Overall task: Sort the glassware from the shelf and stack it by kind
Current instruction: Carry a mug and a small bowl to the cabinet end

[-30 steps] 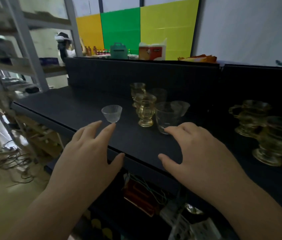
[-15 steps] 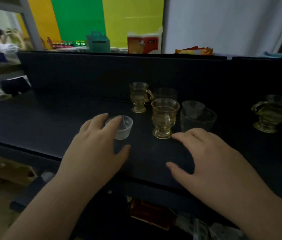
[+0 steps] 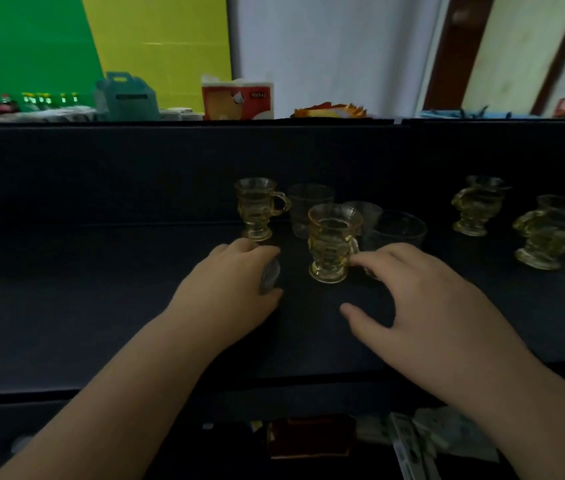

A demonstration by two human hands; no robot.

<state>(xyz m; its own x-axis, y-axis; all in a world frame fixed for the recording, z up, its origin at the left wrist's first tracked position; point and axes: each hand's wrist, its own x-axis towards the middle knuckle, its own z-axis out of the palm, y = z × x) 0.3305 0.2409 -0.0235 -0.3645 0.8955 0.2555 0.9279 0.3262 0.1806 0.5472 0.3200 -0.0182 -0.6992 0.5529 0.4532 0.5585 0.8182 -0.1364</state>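
Note:
On the dark shelf (image 3: 101,289) my left hand (image 3: 229,292) grips a small clear ribbed cup (image 3: 270,275), which is mostly hidden under my fingers. An amber footed mug (image 3: 331,244) stands just right of it. My right hand (image 3: 423,303) hovers with fingers spread, its fingertips at that mug's handle. Behind stand a second amber mug (image 3: 260,207), a clear tumbler (image 3: 308,209), a small clear cup (image 3: 365,211) and a wide clear glass (image 3: 398,230). Farther right sit two more amber mugs, one at the back (image 3: 475,209) and one nearer (image 3: 551,240).
A dark back panel (image 3: 135,168) rises behind the glassware. On top of it sit a teal box (image 3: 125,98), a red and white tissue pack (image 3: 236,98) and orange packets (image 3: 329,110). Below the shelf's front edge lie boxes and papers (image 3: 412,441).
My left hand has reached the small ribbed cup and curled round it. My right hand has moved forward to the near amber mug. The view has swung right.

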